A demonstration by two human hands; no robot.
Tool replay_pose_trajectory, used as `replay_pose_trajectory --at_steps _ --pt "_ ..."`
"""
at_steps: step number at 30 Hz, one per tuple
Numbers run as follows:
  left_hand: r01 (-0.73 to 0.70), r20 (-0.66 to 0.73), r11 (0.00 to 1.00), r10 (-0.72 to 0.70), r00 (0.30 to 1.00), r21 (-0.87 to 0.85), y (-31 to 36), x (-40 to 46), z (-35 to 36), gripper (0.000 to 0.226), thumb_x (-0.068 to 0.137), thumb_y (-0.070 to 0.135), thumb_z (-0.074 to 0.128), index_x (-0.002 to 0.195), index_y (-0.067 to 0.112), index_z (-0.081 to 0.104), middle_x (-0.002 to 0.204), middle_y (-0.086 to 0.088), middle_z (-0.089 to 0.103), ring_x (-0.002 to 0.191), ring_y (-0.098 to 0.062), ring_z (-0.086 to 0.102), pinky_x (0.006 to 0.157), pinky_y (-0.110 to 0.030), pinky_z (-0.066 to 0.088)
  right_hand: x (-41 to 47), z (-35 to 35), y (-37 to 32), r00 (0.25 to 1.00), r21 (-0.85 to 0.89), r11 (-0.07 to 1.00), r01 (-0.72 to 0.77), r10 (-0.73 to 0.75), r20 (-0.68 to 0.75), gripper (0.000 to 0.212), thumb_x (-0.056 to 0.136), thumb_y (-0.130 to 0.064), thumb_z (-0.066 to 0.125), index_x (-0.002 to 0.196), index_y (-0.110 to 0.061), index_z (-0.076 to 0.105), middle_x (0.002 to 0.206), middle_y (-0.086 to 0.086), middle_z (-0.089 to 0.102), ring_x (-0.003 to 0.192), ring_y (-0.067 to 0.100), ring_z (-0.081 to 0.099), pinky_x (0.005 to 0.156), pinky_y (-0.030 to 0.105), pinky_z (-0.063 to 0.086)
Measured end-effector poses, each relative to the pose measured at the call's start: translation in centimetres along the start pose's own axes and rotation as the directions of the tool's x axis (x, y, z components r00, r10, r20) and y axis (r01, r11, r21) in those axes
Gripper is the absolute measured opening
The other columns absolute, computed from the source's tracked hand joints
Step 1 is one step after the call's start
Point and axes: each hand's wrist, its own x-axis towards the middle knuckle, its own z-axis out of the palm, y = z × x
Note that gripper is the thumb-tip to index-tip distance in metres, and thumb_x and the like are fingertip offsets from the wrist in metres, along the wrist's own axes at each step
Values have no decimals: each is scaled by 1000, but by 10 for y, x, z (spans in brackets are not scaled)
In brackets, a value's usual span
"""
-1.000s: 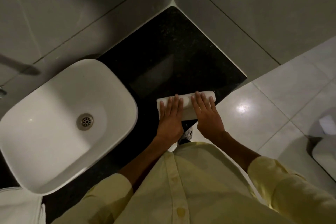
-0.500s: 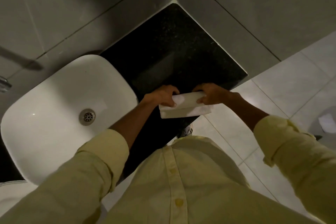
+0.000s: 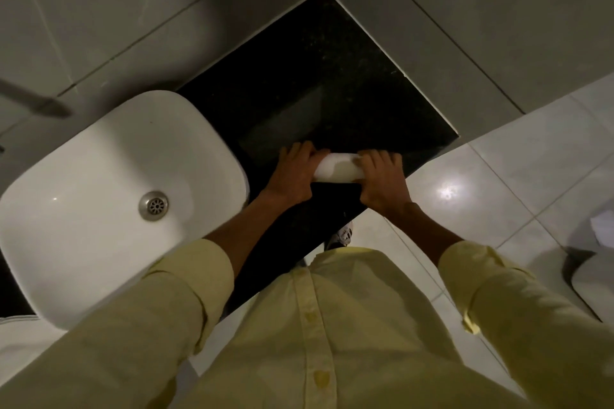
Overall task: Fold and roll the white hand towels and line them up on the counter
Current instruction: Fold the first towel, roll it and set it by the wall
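Two hands, left hand (image 3: pixel 294 173) and right hand (image 3: pixel 382 178), clasping rolled towel (image 3: pixel 337 169), black counter (image 3: pixel 319 76), white sink (image 3: pixel 99 196)

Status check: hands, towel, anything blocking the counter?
Left hand and right hand each grip an end of the rolled towel. Towel over the counter near its front edge. Nothing in the way; sink sits left.
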Motion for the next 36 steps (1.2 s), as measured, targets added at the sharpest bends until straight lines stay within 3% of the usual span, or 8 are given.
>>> replay_pose_trajectory --at_steps 3,8,12,19,22,25,31,36 --pt "-28 -103 993 40 994 115 4 -21 20 80 63 11 68 140 23 47 123 -8 55 108 -31 50 97 -46 41 -19 19 3 991 -79 992 95 -102 -92 52 72 -31 80 117 -15 58 126 14 62 114 35 57 97 47 39" --pt "15 29 982 -21 999 189 16 -11 11 79 59 31 69 131 17 43 133 -12 52 116 -32 52 104 -45 37 -12 11 20 976 -79 977 198 -204 -79 51 72 -35 76 116 -19 54 122 13 62 105 35 56 89 43 37" --pt "-39 159 992 20 987 122 8 0 -14 87 66 25 77 140 11 35 125 -15 58 107 -33 59 91 -41 48 14 -12 42 929 112 928 355 -364 69 58 78 -46 69 126 -18 55 136 12 51 121 31 49 99 44 41" --pt "-122 225 976 79 971 181 -14 28 -22 85 65 15 75 141 11 37 133 -12 53 118 -33 52 102 -47 38 15 -12 62 856 424 821 381 -487 174 58 95 -37 57 149 -34 37 164 -8 15 146 15 31 110 39 44" --pt "-178 200 954 130 971 242 -43 42 -33 87 71 13 74 148 14 33 146 -11 46 132 -33 43 114 -50 29 20 1 40 875 451 803 390 -476 90 65 94 -38 63 151 -38 32 165 -6 15 148 16 30 107 39 47" --pt "-259 130 926 231 964 274 -85 63 -47 74 65 14 78 135 13 54 132 -12 59 120 -34 55 111 -49 31 45 16 7 922 464 815 346 -388 -8 65 93 -34 65 150 -40 34 165 -5 16 149 18 28 108 39 46" --pt "-99 188 913 25 982 396 -144 94 -93 99 56 33 81 145 20 40 153 -11 37 149 -35 15 119 -56 -4 118 42 -52 946 548 784 294 -320 -49 64 97 -23 59 152 -39 30 166 -4 6 153 18 10 118 43 34" --pt "-54 138 916 -1 990 397 -153 94 -99 86 75 24 75 150 27 32 161 -7 24 151 -33 7 120 -55 0 151 50 -76 957 498 821 278 -280 -73 75 92 -20 65 152 -42 27 166 -2 6 152 20 16 116 37 36"
